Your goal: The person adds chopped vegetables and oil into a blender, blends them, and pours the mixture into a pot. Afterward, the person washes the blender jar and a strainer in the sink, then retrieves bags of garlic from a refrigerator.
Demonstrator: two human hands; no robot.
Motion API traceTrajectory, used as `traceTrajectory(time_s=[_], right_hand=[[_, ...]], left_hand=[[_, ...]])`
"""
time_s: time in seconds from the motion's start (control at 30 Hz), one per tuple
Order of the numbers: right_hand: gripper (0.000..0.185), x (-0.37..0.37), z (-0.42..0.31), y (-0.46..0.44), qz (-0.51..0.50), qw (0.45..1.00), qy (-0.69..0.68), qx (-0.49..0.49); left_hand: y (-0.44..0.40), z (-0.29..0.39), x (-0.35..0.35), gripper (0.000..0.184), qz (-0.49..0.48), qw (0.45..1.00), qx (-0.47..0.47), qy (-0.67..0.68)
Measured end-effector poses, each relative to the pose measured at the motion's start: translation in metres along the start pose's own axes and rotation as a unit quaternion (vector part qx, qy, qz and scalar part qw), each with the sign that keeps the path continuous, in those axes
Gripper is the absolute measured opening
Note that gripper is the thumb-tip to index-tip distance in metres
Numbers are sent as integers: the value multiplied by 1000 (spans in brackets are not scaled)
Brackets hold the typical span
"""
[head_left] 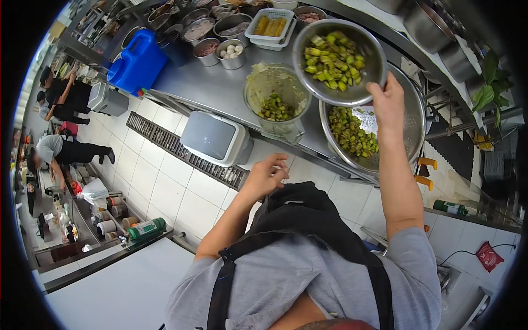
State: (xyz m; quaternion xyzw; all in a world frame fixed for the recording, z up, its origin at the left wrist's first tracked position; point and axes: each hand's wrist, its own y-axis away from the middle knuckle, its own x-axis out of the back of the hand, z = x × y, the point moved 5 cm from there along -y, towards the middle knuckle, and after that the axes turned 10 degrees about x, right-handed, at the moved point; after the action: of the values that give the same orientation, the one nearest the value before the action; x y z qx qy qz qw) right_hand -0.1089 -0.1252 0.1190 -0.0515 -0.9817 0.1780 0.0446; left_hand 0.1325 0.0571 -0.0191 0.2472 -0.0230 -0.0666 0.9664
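My right hand [388, 104] grips the rim of a metal bowl [374, 38] that holds cut green vegetable pieces [334, 59]. The bowl is held over the counter, partly above a larger metal basin [415, 124]. More cut green pieces [352, 131] lie inside that basin. To the left, a clear plastic-lined container [256, 82] has dark green pieces [276, 108] at its bottom and pale smears on its wall. My left hand [268, 175] hangs in front of my apron, fingers loosely curled and apart, with nothing in it.
Metal pots of meat and a pot of white balls [231, 52] line the counter's back, beside a white basket [270, 26] of yellow food. A blue jerrycan [138, 61] stands at the left end. Below is a grey-lidded bin [212, 137]. Several people work at far left.
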Motion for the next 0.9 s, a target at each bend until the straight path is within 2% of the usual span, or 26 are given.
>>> traceTrajectory(time_s=[0.07,0.1,0.13,0.2,0.23,0.27,0.33,0.47,0.5,0.57,0.6,0.67,0.7,0.77,0.8,0.87,0.9], right_hand=[[24,-27,-19,-3,-60,975,174,123],[20,-42,-37,2,-76,955,250,138],[20,-55,-41,6,-77,955,250,141],[21,-82,-60,17,-96,907,283,296],[15,-91,-56,20,-101,885,276,360],[15,-95,-53,22,-101,886,274,360],[17,-101,-52,32,-112,850,312,408],[18,-95,-41,41,-81,845,313,426],[18,-90,-41,43,-76,844,319,423],[14,-62,-41,47,45,879,297,371],[14,-51,-40,52,49,878,305,367],[10,-3,-14,58,168,908,352,153],[10,22,4,60,174,906,357,148],[14,73,71,70,193,898,393,-45],[14,77,94,74,205,892,399,-55],[23,103,126,97,257,940,213,-69],[26,87,92,103,225,887,404,-3]], left_hand=[[8,-3,27,32,21,999,4,37],[11,-3,43,32,50,997,-9,56],[15,-3,58,32,79,994,-21,76],[22,8,84,33,108,990,-34,80],[25,13,98,33,133,987,-46,83],[26,15,109,33,135,986,-46,82],[29,21,130,34,172,979,-76,79],[26,26,152,32,189,974,-89,92],[22,27,155,31,196,974,-90,75],[12,34,159,32,192,975,-85,67],[6,42,161,32,196,975,-82,60],[-12,63,161,35,183,979,-86,21],[-23,76,158,39,168,983,-80,-5],[-55,94,155,43,138,987,-69,-38],[-76,103,153,49,119,989,-59,-59],[-97,116,142,58,100,989,-59,-94],[-108,128,138,60,98,987,-77,-103]])
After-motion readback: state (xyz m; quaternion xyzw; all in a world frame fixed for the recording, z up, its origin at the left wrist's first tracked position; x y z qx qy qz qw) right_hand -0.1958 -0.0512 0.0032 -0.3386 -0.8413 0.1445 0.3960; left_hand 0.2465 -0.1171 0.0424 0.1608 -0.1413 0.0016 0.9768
